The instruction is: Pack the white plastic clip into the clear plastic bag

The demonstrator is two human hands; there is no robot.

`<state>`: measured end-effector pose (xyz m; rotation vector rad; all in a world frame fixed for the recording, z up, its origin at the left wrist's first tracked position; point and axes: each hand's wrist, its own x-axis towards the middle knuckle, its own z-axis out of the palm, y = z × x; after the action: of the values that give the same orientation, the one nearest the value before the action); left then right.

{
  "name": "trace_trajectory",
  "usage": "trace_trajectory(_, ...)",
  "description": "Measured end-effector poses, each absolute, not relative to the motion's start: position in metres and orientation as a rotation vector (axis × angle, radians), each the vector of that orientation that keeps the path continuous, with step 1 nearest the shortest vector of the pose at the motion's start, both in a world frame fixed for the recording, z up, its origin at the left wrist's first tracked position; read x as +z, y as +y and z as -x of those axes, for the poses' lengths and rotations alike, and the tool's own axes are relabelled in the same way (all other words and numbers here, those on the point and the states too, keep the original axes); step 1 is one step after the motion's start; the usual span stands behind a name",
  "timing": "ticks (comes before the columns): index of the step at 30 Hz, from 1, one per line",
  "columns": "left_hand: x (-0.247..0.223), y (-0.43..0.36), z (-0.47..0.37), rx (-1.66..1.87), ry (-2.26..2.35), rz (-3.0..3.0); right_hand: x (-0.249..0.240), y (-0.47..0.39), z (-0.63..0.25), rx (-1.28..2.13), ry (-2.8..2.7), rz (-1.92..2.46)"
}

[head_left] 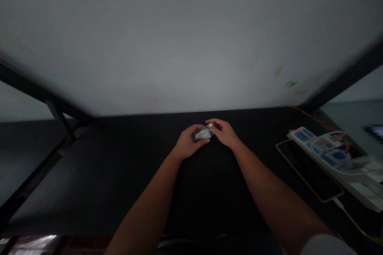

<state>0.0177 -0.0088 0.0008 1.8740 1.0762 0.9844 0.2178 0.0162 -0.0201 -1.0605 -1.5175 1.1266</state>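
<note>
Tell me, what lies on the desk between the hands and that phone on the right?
Nothing: in the head view, only bare dark desk stretches from the right hand, which holds a small silvery object with the left hand, to the phone.

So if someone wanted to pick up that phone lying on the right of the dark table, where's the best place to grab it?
Probably by its two long edges, coming straight down from above. The phone lies flat and face up on the table, so only its thin sides offer a pinch. Grip nearer its far end: a cable seems plugged into the near end, and the power strip crowds its right side.
</note>
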Motion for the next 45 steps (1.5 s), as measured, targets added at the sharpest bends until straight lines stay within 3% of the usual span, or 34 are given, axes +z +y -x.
trace_trajectory(45,-0.003,-0.008,-0.016,0.953,1.129,-1.949,-0.013,0.012,-0.216,1.037,-1.626,1.127)
